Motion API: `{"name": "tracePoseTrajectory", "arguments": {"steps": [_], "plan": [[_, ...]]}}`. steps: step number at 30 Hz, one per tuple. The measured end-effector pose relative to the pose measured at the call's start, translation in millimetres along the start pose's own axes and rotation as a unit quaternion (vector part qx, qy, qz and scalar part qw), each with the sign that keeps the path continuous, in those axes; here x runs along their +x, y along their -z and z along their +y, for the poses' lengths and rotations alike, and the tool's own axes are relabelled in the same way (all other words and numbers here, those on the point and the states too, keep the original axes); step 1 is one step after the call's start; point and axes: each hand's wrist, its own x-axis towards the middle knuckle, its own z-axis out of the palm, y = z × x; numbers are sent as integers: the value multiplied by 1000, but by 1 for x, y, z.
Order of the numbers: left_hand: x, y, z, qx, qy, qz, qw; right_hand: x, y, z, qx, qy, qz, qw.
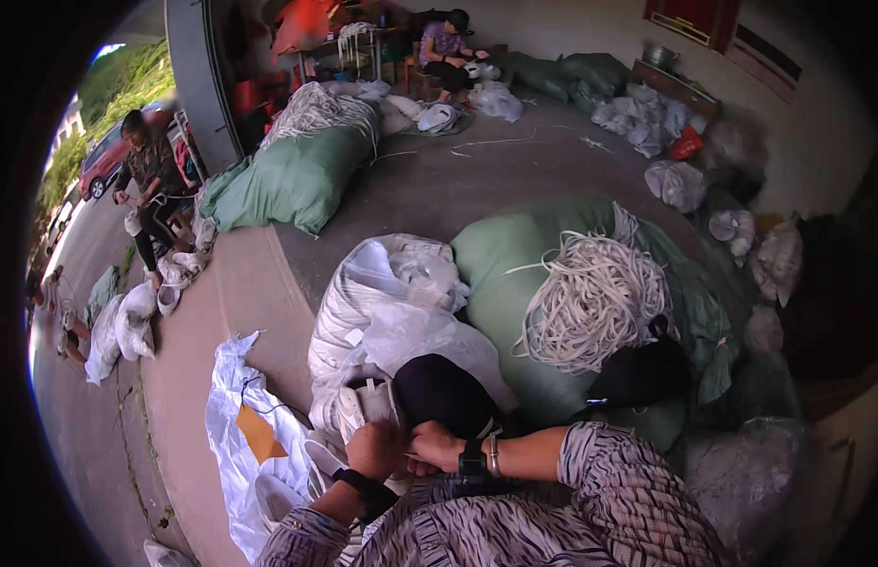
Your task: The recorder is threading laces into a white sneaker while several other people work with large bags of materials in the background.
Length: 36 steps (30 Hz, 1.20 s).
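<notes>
A pale sneaker (pixel 368 406) stands low in the middle of the view, toe pointing away from me. My left hand (pixel 375 450) is closed at its near end; the fingertips are hidden. Right beside it, my right hand (pixel 435 446) pinches a thin pale strip that looks like a shoelace. Both hands nearly touch. More pale shoes (pixel 324 454) lie by my left forearm, partly covered by it. A big tangle of white laces (pixel 598 304) rests on a green sack (pixel 515 255) ahead to the right.
A white striped sack (pixel 340 326) with clear plastic stands just ahead. At the left lies a white plastic bag (pixel 233 416) with an orange-brown piece on it. Another lace-topped green sack (pixel 278 189) is farther off. Two people sit working with their hands, far left and at the back.
</notes>
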Motion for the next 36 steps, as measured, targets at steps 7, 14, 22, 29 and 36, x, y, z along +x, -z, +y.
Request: {"name": "tracePoseTrajectory", "arguments": {"steps": [7,14,22,29,36], "plan": [[1,28,21,-2,61,-38,997,-4,5,-13,-245,100,-6,964],[1,15,4,-93,11,30,995,-6,2,-12,-353,256,49,899],[-10,15,-13,-183,-44,46,981,-4,1,-21,-322,168,-49,930],[-31,10,-28,-304,9,-28,952,16,2,-20,-480,489,77,724],[16,-10,-92,-474,39,-13,879,22,16,-36,-589,510,16,626]]}}
